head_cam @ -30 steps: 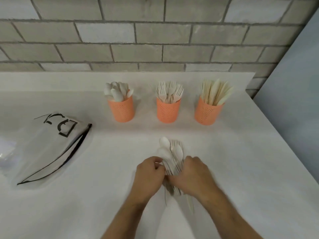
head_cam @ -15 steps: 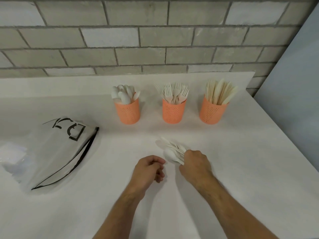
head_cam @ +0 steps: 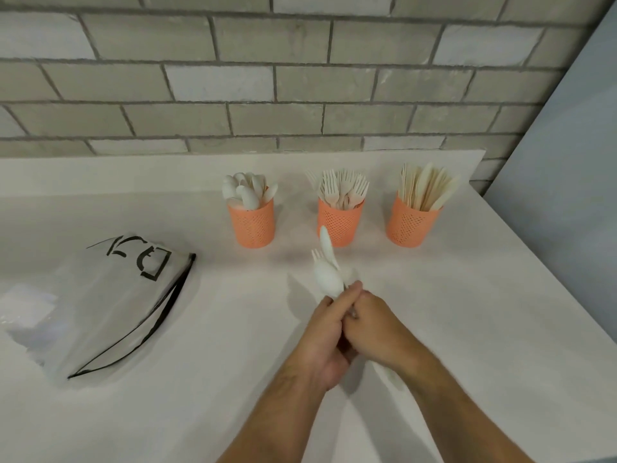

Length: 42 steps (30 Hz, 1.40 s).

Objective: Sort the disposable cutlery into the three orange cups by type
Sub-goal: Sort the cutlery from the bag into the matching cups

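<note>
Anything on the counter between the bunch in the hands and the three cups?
Nothing visible. The bunch, gripped by the left hand and right hand, points at the fork cup; bare counter lies before the spoon cup and knife cup.

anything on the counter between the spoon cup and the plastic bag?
No. In the head view, only bare white counter lies between the spoon cup and the plastic bag.

Two bare forearms reach in from the lower edge, uncovered from frame edge to wrist, with no sleeve showing. Fine hair lies along both forearms. The left hand (head_cam: 325, 335) and right hand (head_cam: 377, 324) wear nothing: no glove, ring, watch or band can be seen.
</note>
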Motion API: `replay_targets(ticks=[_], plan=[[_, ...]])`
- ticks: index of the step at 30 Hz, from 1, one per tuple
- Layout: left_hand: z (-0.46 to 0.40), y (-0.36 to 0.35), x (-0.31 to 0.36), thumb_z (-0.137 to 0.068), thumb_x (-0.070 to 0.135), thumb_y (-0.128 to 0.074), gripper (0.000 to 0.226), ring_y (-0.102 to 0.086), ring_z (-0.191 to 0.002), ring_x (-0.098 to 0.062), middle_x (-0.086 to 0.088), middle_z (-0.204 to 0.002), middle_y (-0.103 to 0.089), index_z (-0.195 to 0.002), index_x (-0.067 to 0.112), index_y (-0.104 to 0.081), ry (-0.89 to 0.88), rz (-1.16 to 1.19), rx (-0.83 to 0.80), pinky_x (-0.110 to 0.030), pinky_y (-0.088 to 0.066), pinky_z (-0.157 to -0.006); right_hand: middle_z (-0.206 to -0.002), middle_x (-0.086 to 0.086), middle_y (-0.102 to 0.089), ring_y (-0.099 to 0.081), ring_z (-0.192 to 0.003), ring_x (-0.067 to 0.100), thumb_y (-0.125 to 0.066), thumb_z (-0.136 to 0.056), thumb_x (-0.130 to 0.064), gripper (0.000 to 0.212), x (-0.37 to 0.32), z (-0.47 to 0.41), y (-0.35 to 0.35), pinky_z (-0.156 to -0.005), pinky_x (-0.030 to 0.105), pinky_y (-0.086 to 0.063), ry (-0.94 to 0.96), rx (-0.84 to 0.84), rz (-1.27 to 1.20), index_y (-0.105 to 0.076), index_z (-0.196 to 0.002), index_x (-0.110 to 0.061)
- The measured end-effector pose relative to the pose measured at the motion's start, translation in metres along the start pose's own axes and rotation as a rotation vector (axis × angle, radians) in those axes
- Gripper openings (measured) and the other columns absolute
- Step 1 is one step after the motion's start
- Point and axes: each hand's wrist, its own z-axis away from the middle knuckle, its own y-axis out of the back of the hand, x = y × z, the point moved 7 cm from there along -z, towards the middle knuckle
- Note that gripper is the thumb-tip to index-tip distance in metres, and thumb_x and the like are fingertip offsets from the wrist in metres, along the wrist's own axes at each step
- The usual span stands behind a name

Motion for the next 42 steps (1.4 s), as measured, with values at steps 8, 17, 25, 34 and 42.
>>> replay_targets(ticks=[8,17,25,34,42], plan=[[-0.002,0.018,0.029,-0.094,0.017,-0.06,0.026,-0.069,-0.079,-0.026,-0.016,-0.093,-0.069,-0.113,0.0,-0.064,-0.066,-0.001,0.017,-0.036,-0.056,-0.066,-0.105,-0.009,-0.043,-0.042,-0.101,0.01,-0.056,-0.084,-0.037,0.024,-0.022,0.01,0.012,-0.088,0.032,-0.038,0.064,-0.237,0.352,-0.059,-0.107,-0.034],[0.006,0.026,0.046,-0.094,0.012,-0.059,0.023,-0.027,-0.045,-0.014,0.001,-0.053,-0.029,-0.076,0.013,-0.045,-0.16,-0.363,0.028,-0.024,-0.029,-0.044,-0.081,-0.004,-0.074,-0.067,-0.071,0.007,-0.074,-0.086,-0.028,0.007,-0.041,-0.024,0.046,-0.065,0.018,-0.05,0.006,0.156,-0.098,-0.074,-0.085,-0.021],[0.013,0.041,0.068,-0.083,0.004,-0.069,0.012,-0.044,-0.043,-0.019,-0.004,-0.056,-0.041,-0.084,0.006,-0.058,-0.227,-0.374,0.031,-0.025,-0.035,-0.044,-0.06,0.002,-0.062,-0.059,-0.059,0.01,-0.067,-0.079,-0.014,0.011,-0.044,-0.027,0.029,-0.059,0.027,-0.048,-0.095,0.287,-0.371,-0.069,-0.07,-0.008],[0.018,0.056,0.071,-0.062,-0.002,-0.077,0.025,-0.042,-0.047,-0.017,-0.007,-0.06,-0.049,-0.085,0.0,-0.066,-0.191,-0.529,-0.025,-0.025,-0.036,-0.046,-0.064,-0.002,-0.061,-0.057,-0.059,0.01,-0.056,-0.087,-0.016,0.013,-0.072,-0.021,0.004,-0.057,0.024,-0.045,-0.063,0.188,-0.072,-0.066,-0.083,-0.011],[0.013,0.067,0.077,-0.068,0.009,-0.066,0.019,-0.068,-0.061,-0.013,0.004,-0.061,-0.067,-0.086,0.008,-0.062,-0.378,-0.802,0.133,-0.025,-0.049,-0.048,-0.069,-0.005,-0.07,-0.067,-0.067,0.008,-0.076,-0.08,-0.043,0.028,-0.062,-0.021,-0.024,-0.058,0.021,-0.047,-0.186,-0.03,-0.044,-0.069,-0.081,-0.016]])
